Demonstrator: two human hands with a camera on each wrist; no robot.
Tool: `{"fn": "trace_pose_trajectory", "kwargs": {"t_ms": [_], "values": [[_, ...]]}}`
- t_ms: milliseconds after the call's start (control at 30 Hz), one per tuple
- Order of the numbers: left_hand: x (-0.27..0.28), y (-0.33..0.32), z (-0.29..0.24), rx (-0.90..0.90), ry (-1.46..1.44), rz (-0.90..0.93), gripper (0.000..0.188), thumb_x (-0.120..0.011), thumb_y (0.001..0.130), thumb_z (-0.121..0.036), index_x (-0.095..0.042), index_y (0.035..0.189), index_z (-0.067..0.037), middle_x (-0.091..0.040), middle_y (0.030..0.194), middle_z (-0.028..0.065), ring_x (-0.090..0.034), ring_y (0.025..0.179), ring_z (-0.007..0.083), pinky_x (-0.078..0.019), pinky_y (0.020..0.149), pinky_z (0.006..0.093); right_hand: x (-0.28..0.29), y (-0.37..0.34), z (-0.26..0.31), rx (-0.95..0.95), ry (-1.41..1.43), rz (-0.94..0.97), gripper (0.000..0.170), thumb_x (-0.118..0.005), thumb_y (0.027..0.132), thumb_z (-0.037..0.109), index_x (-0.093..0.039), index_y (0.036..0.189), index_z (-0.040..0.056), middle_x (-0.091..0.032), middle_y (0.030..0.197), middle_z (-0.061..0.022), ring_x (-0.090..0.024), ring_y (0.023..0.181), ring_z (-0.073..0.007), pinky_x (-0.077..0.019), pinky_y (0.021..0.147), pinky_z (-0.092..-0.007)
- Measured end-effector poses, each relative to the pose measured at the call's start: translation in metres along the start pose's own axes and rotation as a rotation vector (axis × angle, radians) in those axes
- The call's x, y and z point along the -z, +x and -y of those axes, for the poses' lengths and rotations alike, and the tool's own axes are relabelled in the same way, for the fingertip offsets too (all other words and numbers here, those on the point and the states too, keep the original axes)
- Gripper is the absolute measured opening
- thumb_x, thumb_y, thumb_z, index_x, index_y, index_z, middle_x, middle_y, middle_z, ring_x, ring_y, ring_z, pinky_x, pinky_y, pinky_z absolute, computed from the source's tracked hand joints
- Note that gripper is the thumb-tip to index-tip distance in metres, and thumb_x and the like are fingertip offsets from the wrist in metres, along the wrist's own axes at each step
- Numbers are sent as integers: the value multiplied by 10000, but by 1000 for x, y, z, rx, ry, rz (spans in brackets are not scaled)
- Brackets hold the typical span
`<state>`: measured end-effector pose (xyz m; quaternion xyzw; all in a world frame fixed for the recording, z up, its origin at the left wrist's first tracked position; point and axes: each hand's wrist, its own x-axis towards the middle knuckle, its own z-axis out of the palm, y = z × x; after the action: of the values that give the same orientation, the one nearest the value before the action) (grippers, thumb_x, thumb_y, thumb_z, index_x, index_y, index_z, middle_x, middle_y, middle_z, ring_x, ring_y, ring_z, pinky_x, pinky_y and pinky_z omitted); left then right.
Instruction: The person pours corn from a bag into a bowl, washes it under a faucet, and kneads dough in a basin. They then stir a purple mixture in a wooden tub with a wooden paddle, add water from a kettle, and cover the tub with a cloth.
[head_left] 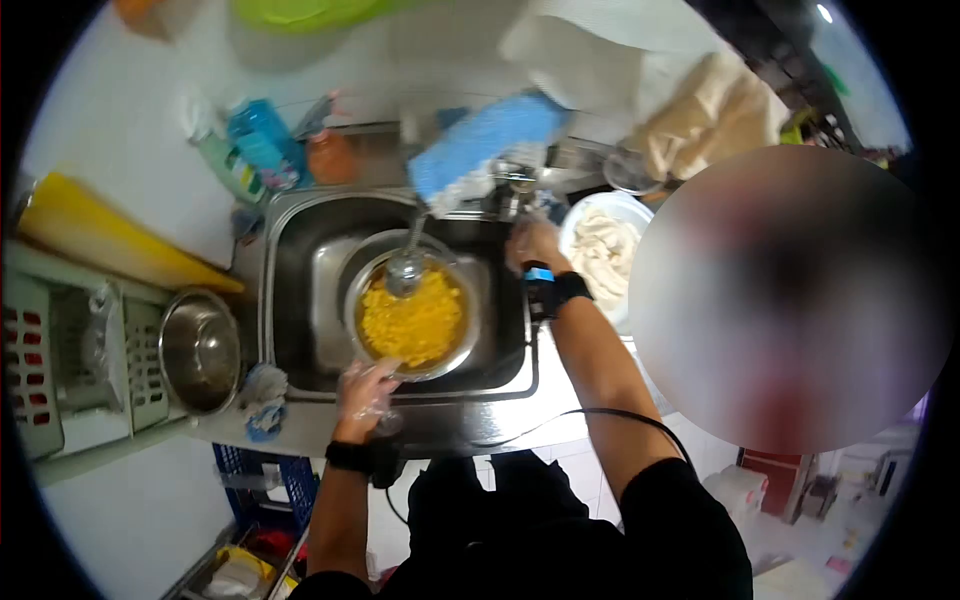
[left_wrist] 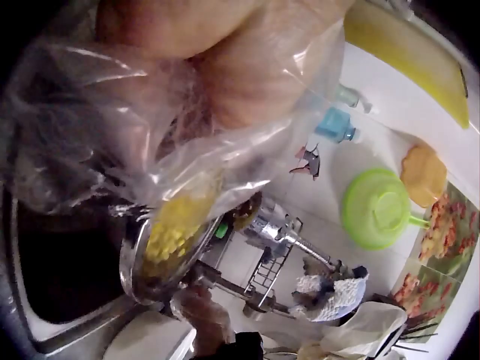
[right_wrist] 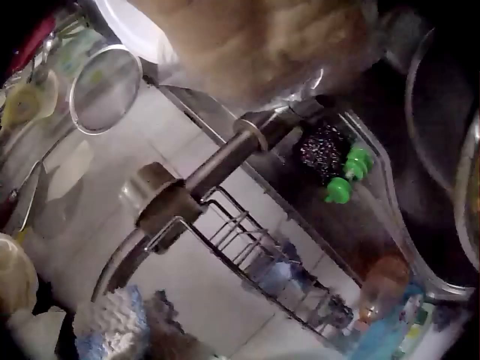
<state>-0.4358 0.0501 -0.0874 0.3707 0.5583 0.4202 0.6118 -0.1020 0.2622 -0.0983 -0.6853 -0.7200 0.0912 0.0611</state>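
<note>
A steel sink (head_left: pixel 320 345) fills the middle of the counter, with a metal bowl (head_left: pixel 440 372) standing in it. Loose yellow pieces (head_left: pixel 425 325) lie in the bowl. The person's left hand (head_left: pixel 368 393), in clear plastic, is at the bowl's near rim; whether it pinches that edge I can't tell. The right hand (head_left: pixel 535 240) is beside the tap's metal pipe (right_wrist: pixel 229 161), far right, its fingers' hold unclear. A round spray head (head_left: pixel 404 276) hangs over the bowl.

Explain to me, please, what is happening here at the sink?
A person stands at the sink, where a metal bowl holds yellow pieces, perhaps corn. The clear-gloved left hand is at the bowl's near rim; the right hand is by the faucet pipe. The faucet head is over the bowl; I cannot tell whether water runs.
</note>
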Motion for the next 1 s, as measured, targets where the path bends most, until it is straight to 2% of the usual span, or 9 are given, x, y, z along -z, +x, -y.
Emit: {"fn": "trace_pose_trajectory", "kwargs": {"t_ms": [67,200,400,533,633,700,800,867,1000], "values": [[-1,-6,12,-111,216,13,260,-651,732,8,-579,981,-16,-586,920,70,-584,824,153,-503,648,269,-4,-15,18,79,54,-430,127,-610,621,224,-605,680,111,-623,657,-83,-611,652,-279,-475,592,-362],[-5,-20,-4,-268,445,33,286,-651,731,-8,-533,992,-22,-583,906,67,-574,794,147,-476,599,258,68,-39,50,-690,1916,156,228,-541,813,296,-507,658,131,-425,496,13,-393,399,-149,-315,371,-284],[-34,-61,-31,-14,178,25,310,-624,766,-74,-518,1053,-26,-569,981,68,-564,823,142,-473,639,253,127,-160,12,-303,1465,79,284,-510,878,344,-447,689,141,-364,502,44,-310,382,-73,-246,340,-223],[-72,-87,-42,238,-344,-3,253,-589,785,-43,-556,1036,-42,-569,980,82,-573,814,160,-481,646,273,150,-228,-69,-710,1343,74,300,-478,888,359,-498,715,115,-412,507,2,-365,399,-98,-297,365,-245],[-93,-125,-43,-343,622,181,201,-585,780,-7,-605,975,-53,-577,958,108,-584,822,192,-491,655,293,146,-271,-143,-735,1370,-43,276,-487,876,314,-472,682,118,-386,498,5,-349,399,-90,-291,368,-236],[-124,-132,-39,-572,755,222,229,-614,742,-32,-636,958,-105,-586,886,121,-582,760,224,-498,671,296,146,-291,-190,-703,1480,5,221,-483,857,232,-467,669,117,-375,498,15,-345,402,-81,-284,367,-226],[-171,-152,-15,135,452,188,240,-636,708,-92,-644,943,-138,-616,903,93,-596,779,246,-494,702,319,168,-305,-235,-750,1518,166,123,-473,836,153,-506,739,83,-379,500,13,-346,404,-87,-282,371,-231],[-222,-161,-15,380,-250,108,236,-642,691,-114,-650,925,-149,-629,920,69,-595,776,252,-491,710,337,176,-314,-264,-681,1536,143,99,-465,842,138,-515,832,54,-375,497,10,-335,403,-89,-275,374,-234],[-296,-168,-3,-498,811,439,176,-611,803,-181,-620,933,-61,-625,912,89,-595,756,224,-474,643,306,196,-324,-325,-674,1596,153,234,-472,859,148,-440,1060,33,-410,564,1,-339,429,-91,-286,388,-222]]}}
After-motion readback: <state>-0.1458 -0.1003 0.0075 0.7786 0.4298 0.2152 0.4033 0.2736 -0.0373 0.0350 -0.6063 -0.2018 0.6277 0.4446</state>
